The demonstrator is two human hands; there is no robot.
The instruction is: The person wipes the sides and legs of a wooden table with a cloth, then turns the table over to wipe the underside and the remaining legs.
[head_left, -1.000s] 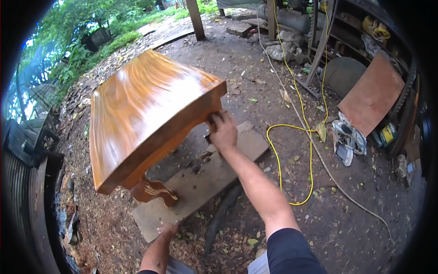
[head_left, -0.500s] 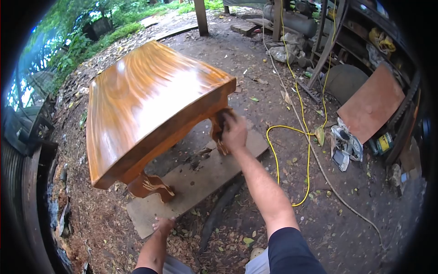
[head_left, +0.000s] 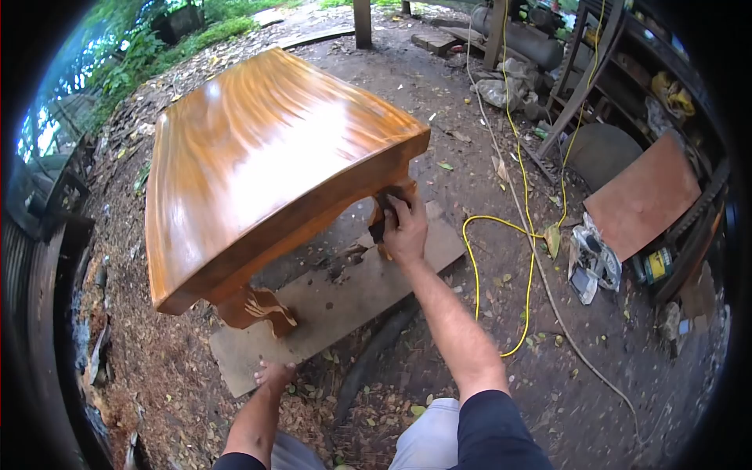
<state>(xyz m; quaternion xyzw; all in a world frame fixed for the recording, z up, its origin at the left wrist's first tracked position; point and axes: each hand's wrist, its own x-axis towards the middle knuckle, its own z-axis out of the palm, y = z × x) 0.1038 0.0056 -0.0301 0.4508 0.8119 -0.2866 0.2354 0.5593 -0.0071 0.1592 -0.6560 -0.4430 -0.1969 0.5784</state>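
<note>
A glossy wooden table with bold brown grain stands on a flat board on the ground. Its near left carved leg shows pale grooves. Against the near right leg my right hand is closed, pressing a dark, soft-looking piece, perhaps a cloth or pad, whose kind I cannot make out. My left hand is at the board's near edge, with fingers apart and nothing visible in it.
A yellow cord and a grey hose run over the dirt at right. Beyond them are a reddish panel, a plastic bag and a cluttered shelf. A dark curved piece lies by the board.
My right hand has shifted slightly along the near right leg, and more of the dark piece shows. The view has tilted a little; my left hand stays by the board's edge.
</note>
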